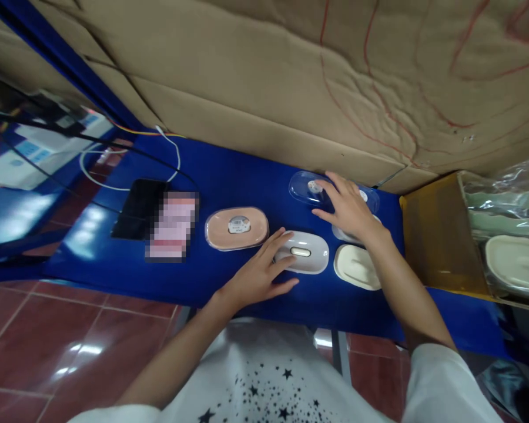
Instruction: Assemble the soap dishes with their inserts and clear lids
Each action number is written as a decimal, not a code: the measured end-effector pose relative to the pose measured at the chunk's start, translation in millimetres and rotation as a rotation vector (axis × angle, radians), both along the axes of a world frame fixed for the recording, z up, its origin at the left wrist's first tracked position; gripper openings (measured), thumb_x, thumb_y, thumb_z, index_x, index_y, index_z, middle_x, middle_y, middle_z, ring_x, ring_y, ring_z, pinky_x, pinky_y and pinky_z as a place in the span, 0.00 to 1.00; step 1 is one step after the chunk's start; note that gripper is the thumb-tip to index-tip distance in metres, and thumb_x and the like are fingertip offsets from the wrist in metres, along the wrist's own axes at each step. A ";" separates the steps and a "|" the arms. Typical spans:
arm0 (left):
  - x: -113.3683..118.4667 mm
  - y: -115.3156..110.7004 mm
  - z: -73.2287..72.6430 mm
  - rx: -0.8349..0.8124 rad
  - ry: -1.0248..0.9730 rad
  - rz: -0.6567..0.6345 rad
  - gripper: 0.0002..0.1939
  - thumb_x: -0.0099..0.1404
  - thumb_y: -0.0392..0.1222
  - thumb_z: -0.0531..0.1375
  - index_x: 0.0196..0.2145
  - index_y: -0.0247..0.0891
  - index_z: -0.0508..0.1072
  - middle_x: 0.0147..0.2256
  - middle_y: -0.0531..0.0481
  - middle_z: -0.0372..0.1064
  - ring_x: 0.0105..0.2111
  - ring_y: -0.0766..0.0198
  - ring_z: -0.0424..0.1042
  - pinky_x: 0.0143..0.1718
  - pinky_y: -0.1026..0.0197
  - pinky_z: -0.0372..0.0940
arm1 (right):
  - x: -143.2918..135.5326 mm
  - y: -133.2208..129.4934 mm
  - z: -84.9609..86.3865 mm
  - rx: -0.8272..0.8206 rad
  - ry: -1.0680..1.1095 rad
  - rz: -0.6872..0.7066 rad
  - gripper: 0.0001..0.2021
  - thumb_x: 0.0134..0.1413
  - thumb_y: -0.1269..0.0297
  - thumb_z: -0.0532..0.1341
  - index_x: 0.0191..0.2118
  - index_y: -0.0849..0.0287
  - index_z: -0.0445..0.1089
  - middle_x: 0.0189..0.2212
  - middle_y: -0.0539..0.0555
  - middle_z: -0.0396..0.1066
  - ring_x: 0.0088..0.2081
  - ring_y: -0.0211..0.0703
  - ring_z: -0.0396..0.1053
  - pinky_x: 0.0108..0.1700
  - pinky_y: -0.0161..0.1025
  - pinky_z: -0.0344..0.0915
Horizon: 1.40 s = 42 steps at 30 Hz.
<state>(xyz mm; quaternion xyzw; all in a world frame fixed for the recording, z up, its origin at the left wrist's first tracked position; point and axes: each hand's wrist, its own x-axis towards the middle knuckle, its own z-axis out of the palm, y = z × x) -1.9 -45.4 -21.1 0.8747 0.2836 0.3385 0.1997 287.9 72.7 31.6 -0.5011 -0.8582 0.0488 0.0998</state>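
My left hand point(264, 270) lies over the left end of a white oval dish point(318, 252), its fingers apart; whether it presses on the dish I cannot tell. Inside the dish is a small pale raised oval. My right hand point(346, 205) has its fingers spread beside a clear plastic oval lid point(300, 187) with a round label. A second clear lid point(371, 201) is partly hidden behind that hand. Under the right wrist sits another pale dish, mostly covered. A cream oval piece point(355, 267) lies right of the white dish, and a pink oval box point(220, 229) with a label sits to the left.
A black phone point(139, 208) and a pixelated pink item point(173, 226) lie on the blue table point(229, 164) at left, near a white cable point(178, 161). Cardboard point(247, 76) stands along the back. At right, an open carton point(445, 235) holds wrapped green pieces and a cream piece.
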 end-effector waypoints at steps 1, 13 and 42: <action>0.3 -0.1 0.6 0.008 -0.013 0.004 0.21 0.71 0.38 0.69 0.58 0.36 0.70 0.70 0.28 0.59 0.76 0.35 0.53 0.70 0.30 0.65 | -1.3 14.4 -2.5 -0.036 -0.022 -0.011 0.37 0.66 0.53 0.69 0.74 0.57 0.60 0.76 0.70 0.54 0.75 0.74 0.56 0.71 0.72 0.58; -1.5 -3.6 -4.5 -0.097 -0.055 0.141 0.33 0.73 0.39 0.67 0.70 0.42 0.60 0.72 0.30 0.55 0.72 0.40 0.62 0.67 0.37 0.71 | 13.2 -63.3 17.0 -0.156 0.258 0.085 0.34 0.65 0.50 0.70 0.70 0.48 0.60 0.73 0.64 0.62 0.72 0.64 0.62 0.70 0.66 0.62; -1.4 3.2 -4.9 -0.204 -0.103 0.127 0.34 0.75 0.42 0.67 0.72 0.47 0.59 0.70 0.35 0.58 0.71 0.45 0.64 0.68 0.37 0.71 | -14.2 -124.4 -14.5 -0.025 0.160 0.121 0.36 0.67 0.53 0.69 0.75 0.52 0.57 0.72 0.66 0.63 0.70 0.67 0.64 0.67 0.67 0.68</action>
